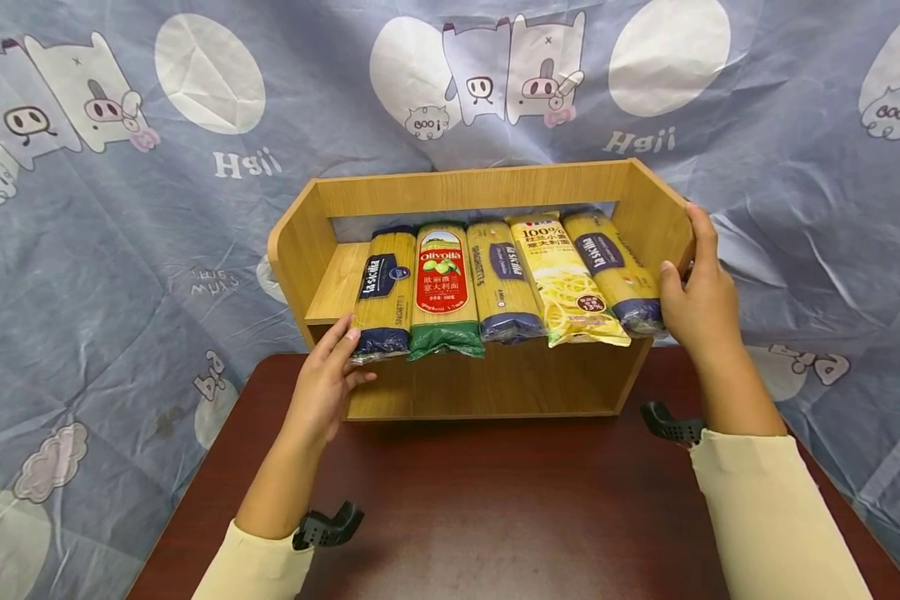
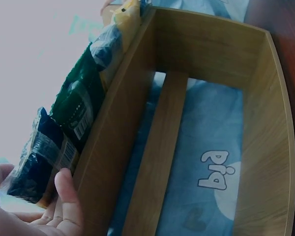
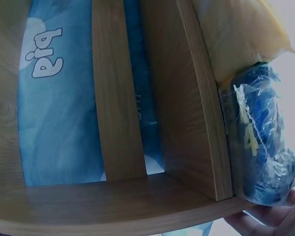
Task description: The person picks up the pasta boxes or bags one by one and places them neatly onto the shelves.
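Several packs of spaghetti lie side by side on the upper board of a wooden shelf. My left hand is at the front end of the leftmost blue-labelled spaghetti pack, fingers on its left side and thumb below. In the left wrist view this pack's dark end sits between thumb and fingers. On the right, my right hand grips the front edge of the shelf's side panel, thumb inside, beside the rightmost spaghetti pack; the other fingers are mostly hidden behind the panel.
Between the end packs lie a red-and-green pack, another blue-labelled pack and a yellow pack. Their ends overhang the board's front. The shelf's lower compartment faces me. Beneath is a dark red table; a patterned cloth hangs behind.
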A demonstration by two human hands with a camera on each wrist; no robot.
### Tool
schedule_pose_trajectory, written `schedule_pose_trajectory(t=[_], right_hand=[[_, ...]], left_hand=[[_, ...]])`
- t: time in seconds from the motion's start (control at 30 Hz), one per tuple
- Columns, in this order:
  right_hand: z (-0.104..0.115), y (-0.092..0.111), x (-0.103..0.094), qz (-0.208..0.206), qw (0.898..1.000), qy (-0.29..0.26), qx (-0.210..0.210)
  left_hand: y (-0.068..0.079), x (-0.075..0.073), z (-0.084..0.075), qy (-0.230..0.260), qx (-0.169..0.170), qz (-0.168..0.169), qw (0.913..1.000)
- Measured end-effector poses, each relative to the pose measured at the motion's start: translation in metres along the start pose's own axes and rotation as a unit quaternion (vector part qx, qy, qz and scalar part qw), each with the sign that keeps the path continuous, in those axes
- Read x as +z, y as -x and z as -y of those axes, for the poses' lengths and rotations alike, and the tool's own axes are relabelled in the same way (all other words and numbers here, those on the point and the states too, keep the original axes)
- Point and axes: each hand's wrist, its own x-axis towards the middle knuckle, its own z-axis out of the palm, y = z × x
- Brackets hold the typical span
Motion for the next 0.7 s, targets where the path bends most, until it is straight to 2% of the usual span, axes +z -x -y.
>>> schedule_pose_trajectory(t=[0.23, 0.43, 0.6, 0.7], right_hand=[[0.003, 0.006, -0.005, 0.012, 1.000, -0.010, 0.013], [-0.001, 0.024, -0.005, 0.013, 0.999, -0.045, 0.028], [-0.009, 0.041, -0.006, -0.018, 0.998, -0.051, 0.019], [-0.015, 0.051, -0.006, -0.043, 0.997, -0.060, -0.010]], left_hand=[[0.012, -0.004, -0.001, -0.041, 0.023, -0.018, 0.9987], [0.018, -0.011, 0.003, -0.074, 0.056, -0.041, 0.9948], [0.021, -0.019, 0.010, -0.096, 0.078, -0.075, 0.9895], [0.023, -0.026, 0.017, -0.146, 0.094, -0.092, 0.9805]])
